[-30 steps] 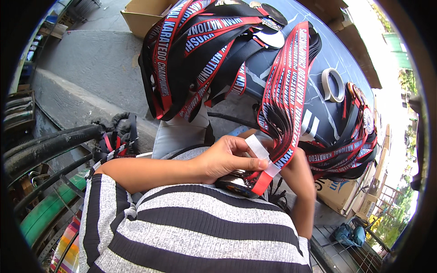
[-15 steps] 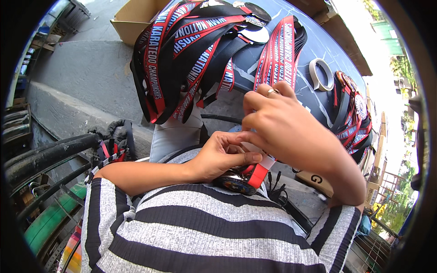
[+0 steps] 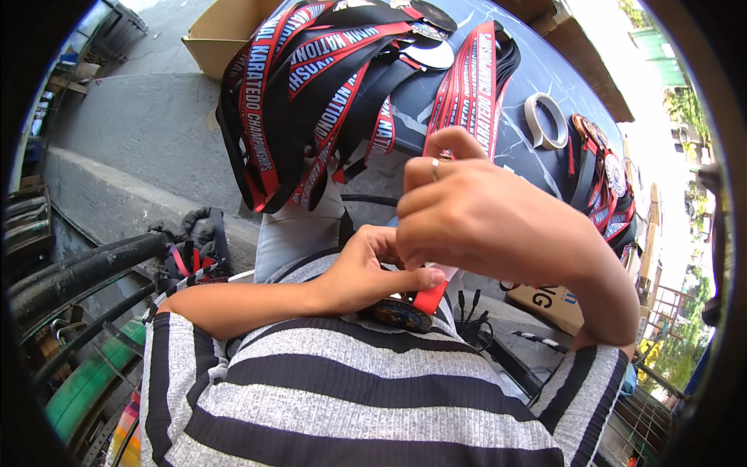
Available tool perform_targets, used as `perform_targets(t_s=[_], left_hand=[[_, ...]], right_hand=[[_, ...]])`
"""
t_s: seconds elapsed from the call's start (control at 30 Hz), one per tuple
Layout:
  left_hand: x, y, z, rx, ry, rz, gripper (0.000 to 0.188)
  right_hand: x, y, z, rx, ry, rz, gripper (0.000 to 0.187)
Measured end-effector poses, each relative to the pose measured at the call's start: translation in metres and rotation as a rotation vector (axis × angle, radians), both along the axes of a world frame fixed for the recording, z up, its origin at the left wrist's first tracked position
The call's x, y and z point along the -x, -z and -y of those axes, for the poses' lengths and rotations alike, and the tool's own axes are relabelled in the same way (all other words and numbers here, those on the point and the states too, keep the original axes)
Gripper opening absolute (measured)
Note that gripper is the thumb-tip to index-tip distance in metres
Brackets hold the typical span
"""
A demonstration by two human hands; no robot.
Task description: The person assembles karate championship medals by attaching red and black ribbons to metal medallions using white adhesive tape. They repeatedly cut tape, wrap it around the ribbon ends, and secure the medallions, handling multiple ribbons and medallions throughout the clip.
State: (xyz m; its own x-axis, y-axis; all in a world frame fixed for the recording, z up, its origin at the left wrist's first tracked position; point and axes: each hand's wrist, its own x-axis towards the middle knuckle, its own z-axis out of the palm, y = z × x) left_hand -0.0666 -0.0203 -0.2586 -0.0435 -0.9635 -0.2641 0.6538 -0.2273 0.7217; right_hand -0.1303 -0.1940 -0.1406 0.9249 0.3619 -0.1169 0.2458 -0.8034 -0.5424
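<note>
Close to my striped shirt, my left hand [image 3: 359,271] is closed, its thumb pressed on the red ribbon [image 3: 430,299] of a dark round medal [image 3: 399,314]. The medal hangs just below my fingers, partly covered by them. A whitish strip [image 3: 452,279] shows beside the ribbon. Directly above, my right hand [image 3: 486,214] is bent over with curled fingers, and its fingertips reach the left hand's fingers. Whatever lies between those right fingertips is hidden behind the hand.
Red-and-black medal ribbons [image 3: 331,97] hang over the edge of the dark marbled table [image 3: 529,66]. A bundle of ribbons [image 3: 471,93], a tape roll [image 3: 532,121] and more medals [image 3: 615,175] lie rightward. Cardboard boxes [image 3: 222,47] stand around; black metal bars [image 3: 101,257] are at left.
My right hand has shifted slightly left and turned over the left hand, covering more of its fingertips. The left hand still grips the ribbon; the medal has moved a little left.
</note>
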Motion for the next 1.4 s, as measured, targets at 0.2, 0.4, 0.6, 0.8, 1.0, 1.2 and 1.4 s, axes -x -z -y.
perform_targets(t_s=[0.2,0.4,0.6,0.8,1.0,1.2,1.4], left_hand=[[-0.003,0.005,0.002,0.027,0.043,-0.008,0.025],[-0.006,0.001,0.004,0.190,0.023,0.085,0.054],[-0.021,-0.007,0.020,0.430,0.202,0.357,0.048],[-0.036,-0.016,0.030,0.293,0.313,0.212,0.061],[-0.036,-0.011,0.029,0.207,0.317,0.083,0.066],[-0.034,-0.005,0.026,0.158,0.247,-0.012,0.067],[-0.038,-0.005,0.023,0.118,0.305,-0.029,0.067]], right_hand=[[0.046,0.003,-0.016,0.233,0.166,0.281,0.010],[0.082,0.015,-0.026,0.305,0.370,0.429,0.010],[0.099,0.026,-0.027,0.440,0.391,0.554,0.009],[0.106,0.026,-0.026,0.454,0.364,0.599,0.012],[0.109,0.035,-0.027,0.419,0.387,0.642,0.013],[0.112,0.051,-0.028,0.419,0.416,0.686,0.017],[0.114,0.076,-0.026,0.428,0.453,0.826,0.018]])
